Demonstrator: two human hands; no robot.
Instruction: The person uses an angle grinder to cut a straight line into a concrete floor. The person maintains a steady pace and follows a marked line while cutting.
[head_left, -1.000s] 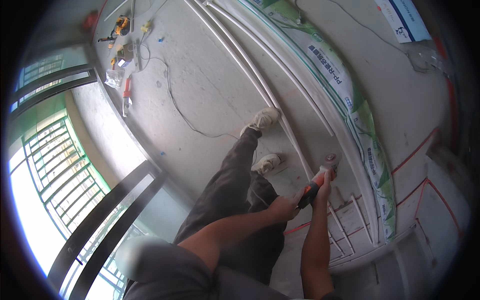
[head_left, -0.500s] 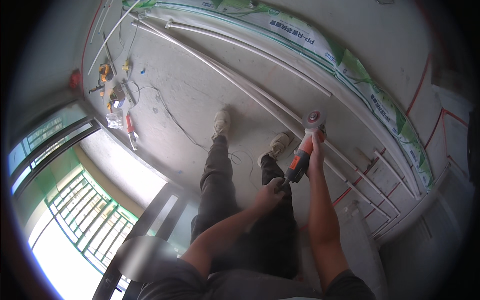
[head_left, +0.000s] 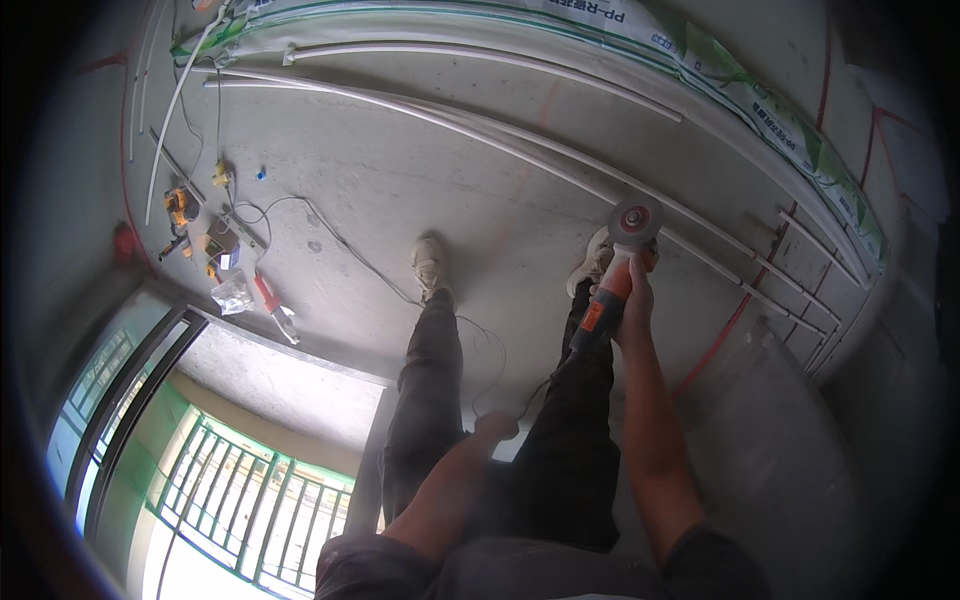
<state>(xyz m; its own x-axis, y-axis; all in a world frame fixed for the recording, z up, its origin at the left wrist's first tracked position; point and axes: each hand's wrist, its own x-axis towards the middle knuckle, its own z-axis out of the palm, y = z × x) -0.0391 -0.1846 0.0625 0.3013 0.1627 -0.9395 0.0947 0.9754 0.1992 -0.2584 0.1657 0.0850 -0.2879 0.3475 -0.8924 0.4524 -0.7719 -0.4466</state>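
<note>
Grey floor [head_left: 350, 160]; grinder [head_left: 610, 290] in right hand [head_left: 638, 308], well apart from left hand [head_left: 496, 427].

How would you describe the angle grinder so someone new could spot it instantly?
Find the long white pipes lying across the gray floor, then the person's right shoe. Seen beside that shoe, the right hand holds the orange-and-dark angle grinder. Unlike the red-handled tool on the floor at left, it shows a round disc.

Dark short-sleeved top [head_left: 500, 575], dark trousers [head_left: 572, 440], pale shoes [head_left: 430, 264], bare hands [head_left: 634, 312]
</note>
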